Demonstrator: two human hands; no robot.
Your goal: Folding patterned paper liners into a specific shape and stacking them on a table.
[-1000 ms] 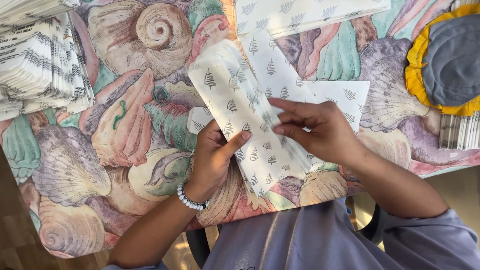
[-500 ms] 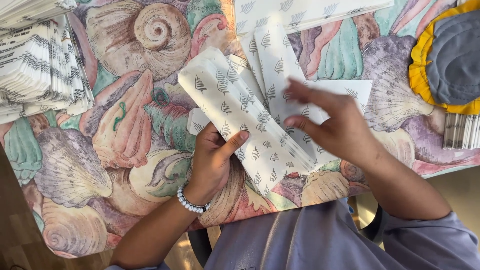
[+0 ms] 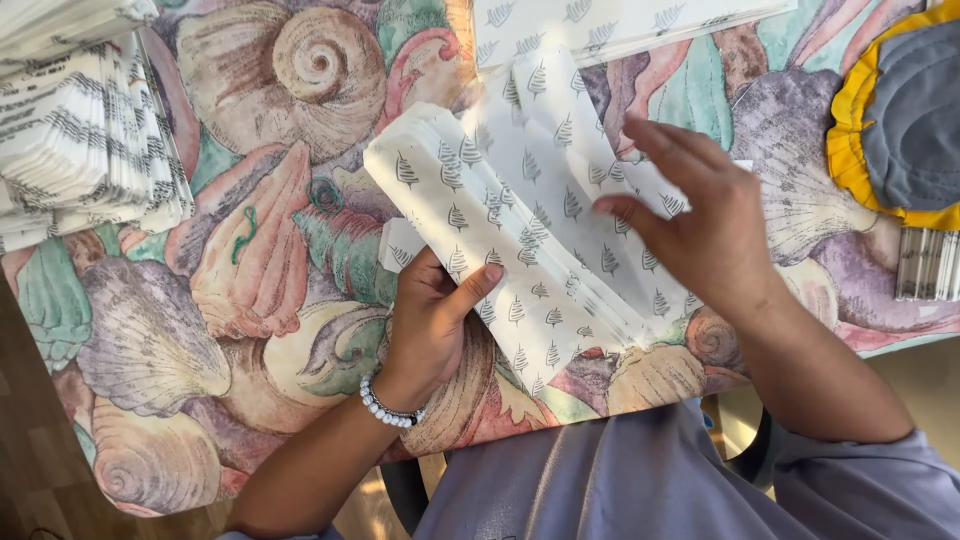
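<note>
The left hand (image 3: 430, 320) is pinching the folded leaf-print paper (image 3: 520, 250), thumb on top, pinning it to the shell-patterned tablecloth (image 3: 250, 280). The right hand (image 3: 700, 225), pressing the fold a second ago, is now lifting off, fingers spread and gripping nothing; the crease appears set.

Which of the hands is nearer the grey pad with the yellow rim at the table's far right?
Right. The right hand hovers over the leaf-print paper, a short gap left of the grey pad. The left hand pins the paper's near edge, much farther left.
</note>
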